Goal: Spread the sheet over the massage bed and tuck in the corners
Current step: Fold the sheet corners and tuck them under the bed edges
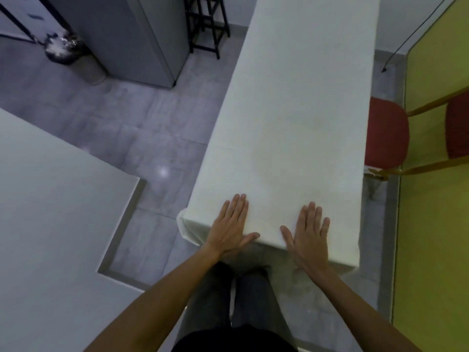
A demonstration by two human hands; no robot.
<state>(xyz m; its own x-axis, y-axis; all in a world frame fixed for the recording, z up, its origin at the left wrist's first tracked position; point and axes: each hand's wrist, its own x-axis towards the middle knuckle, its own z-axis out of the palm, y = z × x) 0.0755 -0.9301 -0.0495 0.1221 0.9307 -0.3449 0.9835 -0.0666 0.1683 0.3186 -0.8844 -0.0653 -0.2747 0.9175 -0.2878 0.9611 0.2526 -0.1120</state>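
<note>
Only one view here, the head cam looking down.

One white sheet (299, 97) is laid over the one massage bed, covering the top from the near end to the far end, so none of the bed itself shows. The sheet hangs down over the long left edge and over the near end. At the near left corner there's a loose bunched fold (184, 226) sticking out. At the near right corner the cloth just drops straight.

Two hands, both palm-down on the sheet right at the near edge. The left hand (229, 223) sits close to the near left corner, and the right hand (308, 233) is roughly mid-edge, a bit toward the near right corner. They're apart, not touching. On both, the four fingers are straight and lying close together, with the thumbs splayed inward toward each other along the edge. Neither is gripping anything, just flat on the cloth.

Other stuff:
- One red-cushioned chair (387, 133) with a wooden frame, just beside the bed's right edge
- One black stool (206, 26) on the floor off the far left corner
- One grey cabinet (142, 39)
- One shiny metal pot (64, 49) next to the cabinet
- A yellow wall (436, 224) on the right
- Grey floor tiles (121, 118)

The person's dark trousers (243, 301) are visible below the near edge.
</note>
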